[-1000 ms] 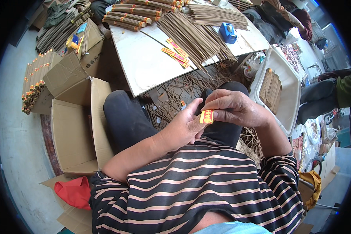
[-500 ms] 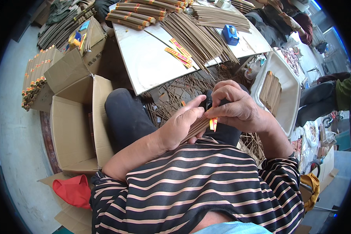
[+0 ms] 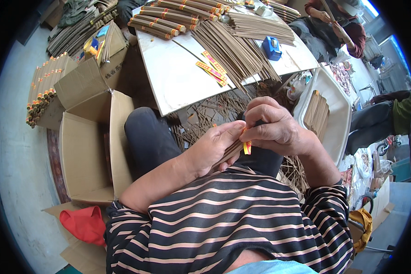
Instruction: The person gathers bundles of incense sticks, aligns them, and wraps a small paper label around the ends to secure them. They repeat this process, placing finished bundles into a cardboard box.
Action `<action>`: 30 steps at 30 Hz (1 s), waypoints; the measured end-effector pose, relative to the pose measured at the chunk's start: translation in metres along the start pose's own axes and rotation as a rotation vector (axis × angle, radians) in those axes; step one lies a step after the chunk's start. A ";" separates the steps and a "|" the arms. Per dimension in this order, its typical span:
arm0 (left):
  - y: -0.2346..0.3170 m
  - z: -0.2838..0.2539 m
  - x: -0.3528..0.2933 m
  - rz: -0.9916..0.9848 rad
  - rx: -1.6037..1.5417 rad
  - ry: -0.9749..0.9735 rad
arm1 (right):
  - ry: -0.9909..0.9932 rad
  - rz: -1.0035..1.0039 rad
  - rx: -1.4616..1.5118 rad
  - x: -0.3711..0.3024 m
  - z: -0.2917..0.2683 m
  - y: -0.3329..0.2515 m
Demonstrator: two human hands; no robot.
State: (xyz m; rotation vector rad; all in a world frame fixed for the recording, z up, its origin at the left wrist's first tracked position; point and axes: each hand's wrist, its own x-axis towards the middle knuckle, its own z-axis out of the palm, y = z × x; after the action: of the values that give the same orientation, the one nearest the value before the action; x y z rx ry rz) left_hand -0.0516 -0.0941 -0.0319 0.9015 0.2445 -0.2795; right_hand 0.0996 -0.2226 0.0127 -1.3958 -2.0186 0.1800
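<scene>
Above my lap, my left hand (image 3: 212, 148) is closed round a bundle of thin brown incense sticks (image 3: 229, 153), its thumb pressed along the top. My right hand (image 3: 276, 130) pinches a red-and-yellow paper strip (image 3: 247, 148) against the bundle's upper end, and the strip's tail hangs below those fingers. Both hands' fingertips meet there and partly hide the bundle. On the white table (image 3: 162, 75) ahead lie loose incense sticks (image 3: 228, 50) and several red-and-yellow paper strips (image 3: 212, 68).
Wrapped bundles (image 3: 160, 20) are piled on the table's far side, near a blue tape dispenser (image 3: 272, 48). An open cardboard box (image 3: 86, 150) stands at my left. A white tub (image 3: 339, 114) with sticks is at my right. Another person's hands (image 3: 331, 23) work at far right.
My left thumb has come down onto the bundle's end, beside my right fingers. My right hand keeps its pinch on the strip and has barely shifted.
</scene>
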 end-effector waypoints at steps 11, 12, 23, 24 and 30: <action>0.001 0.000 -0.003 0.076 -0.056 0.029 | 0.166 0.234 -0.102 -0.009 0.014 -0.004; 0.000 -0.001 -0.002 0.091 -0.049 0.024 | 0.186 0.262 -0.085 -0.009 0.016 -0.007; 0.005 0.000 -0.005 0.045 0.008 0.032 | 0.301 -0.063 -0.316 -0.017 0.027 -0.003; 0.006 0.000 -0.005 0.038 0.009 0.032 | 0.297 -0.087 -0.322 -0.017 0.027 -0.003; 0.007 0.002 -0.005 0.036 -0.075 0.018 | 0.262 -0.232 -0.352 -0.015 0.026 0.004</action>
State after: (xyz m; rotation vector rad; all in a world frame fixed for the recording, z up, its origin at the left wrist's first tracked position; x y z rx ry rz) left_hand -0.0535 -0.0912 -0.0238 0.8338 0.2540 -0.2277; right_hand 0.0909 -0.2276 -0.0162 -1.2938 -2.0302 -0.4578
